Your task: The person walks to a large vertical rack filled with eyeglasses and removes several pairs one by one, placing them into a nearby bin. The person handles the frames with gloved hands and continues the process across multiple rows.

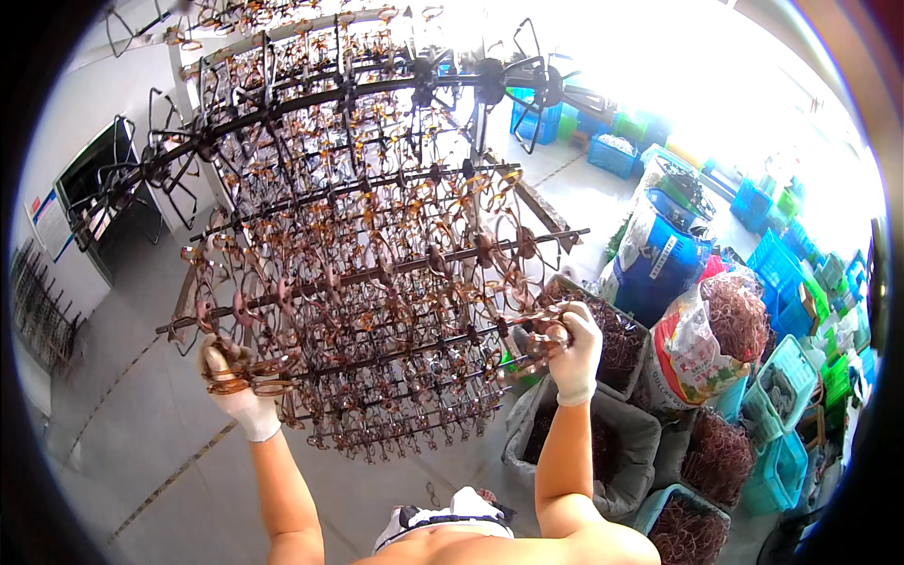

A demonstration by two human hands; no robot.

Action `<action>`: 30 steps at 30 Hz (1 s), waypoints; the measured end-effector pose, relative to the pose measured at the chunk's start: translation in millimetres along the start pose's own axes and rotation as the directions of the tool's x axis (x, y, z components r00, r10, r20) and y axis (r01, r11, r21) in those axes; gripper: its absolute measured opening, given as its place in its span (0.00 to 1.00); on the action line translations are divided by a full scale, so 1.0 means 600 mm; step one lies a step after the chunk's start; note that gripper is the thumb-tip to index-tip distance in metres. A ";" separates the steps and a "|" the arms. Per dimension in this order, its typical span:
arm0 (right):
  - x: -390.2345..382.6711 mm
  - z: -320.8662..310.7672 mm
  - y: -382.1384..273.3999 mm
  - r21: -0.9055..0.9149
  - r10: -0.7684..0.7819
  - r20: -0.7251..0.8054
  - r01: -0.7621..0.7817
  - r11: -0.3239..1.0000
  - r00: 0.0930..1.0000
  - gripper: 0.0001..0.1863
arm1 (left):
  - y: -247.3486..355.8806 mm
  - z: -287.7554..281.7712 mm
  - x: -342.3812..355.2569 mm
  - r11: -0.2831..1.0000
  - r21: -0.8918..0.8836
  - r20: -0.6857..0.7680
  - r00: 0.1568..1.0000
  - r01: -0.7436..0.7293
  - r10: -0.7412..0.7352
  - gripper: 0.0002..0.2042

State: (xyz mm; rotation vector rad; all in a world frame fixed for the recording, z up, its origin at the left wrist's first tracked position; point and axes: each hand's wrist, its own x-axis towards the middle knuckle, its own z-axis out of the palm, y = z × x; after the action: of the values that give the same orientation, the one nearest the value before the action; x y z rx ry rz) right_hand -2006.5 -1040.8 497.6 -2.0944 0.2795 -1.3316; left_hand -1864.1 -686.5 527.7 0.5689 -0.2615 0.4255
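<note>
Fingers [581,317] of left hand [242,384] and right hand [575,354] are curled round brown loops [275,377], presumably so the rod [405,357] is steadied.

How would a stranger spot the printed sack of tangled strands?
Start at the big rack, then go right, past the right hand. The sack stands in front of the blue bag, set apart by its white, red and yellow surface.
</note>
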 end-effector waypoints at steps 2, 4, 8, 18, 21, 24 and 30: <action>0.004 -0.009 0.002 0.546 0.122 0.052 -0.130 0.828 0.991 0.10 | 0.021 -0.024 0.023 0.972 -0.121 0.237 0.957 0.203 -0.170 0.16; -0.002 0.020 0.020 0.888 0.248 0.244 -0.319 0.331 0.937 0.10 | 0.022 -0.031 0.027 0.970 -0.108 0.323 0.931 0.216 -0.171 0.17; -0.013 0.130 0.138 0.904 0.139 0.427 -0.425 -0.045 0.894 0.10 | -0.007 -0.025 0.011 0.973 0.112 0.213 0.961 -0.203 0.176 0.21; 0.068 0.122 0.010 0.920 0.085 0.240 -0.254 0.298 0.967 0.20 | 0.039 0.032 0.028 0.974 0.025 0.103 0.968 0.226 -0.227 0.09; 0.074 0.121 0.005 0.827 0.220 0.248 -0.324 0.460 0.943 0.14 | 0.022 0.049 0.015 0.980 0.173 -0.090 0.992 0.097 -0.083 0.08; 0.075 0.134 -0.079 0.866 0.467 0.107 -0.314 0.390 0.878 0.07 | 0.009 0.054 0.017 0.993 0.050 -0.134 0.986 0.108 -0.100 0.12; 0.056 0.101 -0.075 0.936 0.344 0.323 -0.352 0.025 0.882 0.04 | -0.015 0.014 0.036 0.980 0.177 0.014 0.996 -0.089 0.088 0.13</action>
State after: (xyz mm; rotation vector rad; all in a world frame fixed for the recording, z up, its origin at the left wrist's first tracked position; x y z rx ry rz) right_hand -1944.8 -998.1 532.2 -0.7075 -0.1310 -0.7363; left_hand -1841.7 -691.3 537.9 0.7353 -0.2566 0.5365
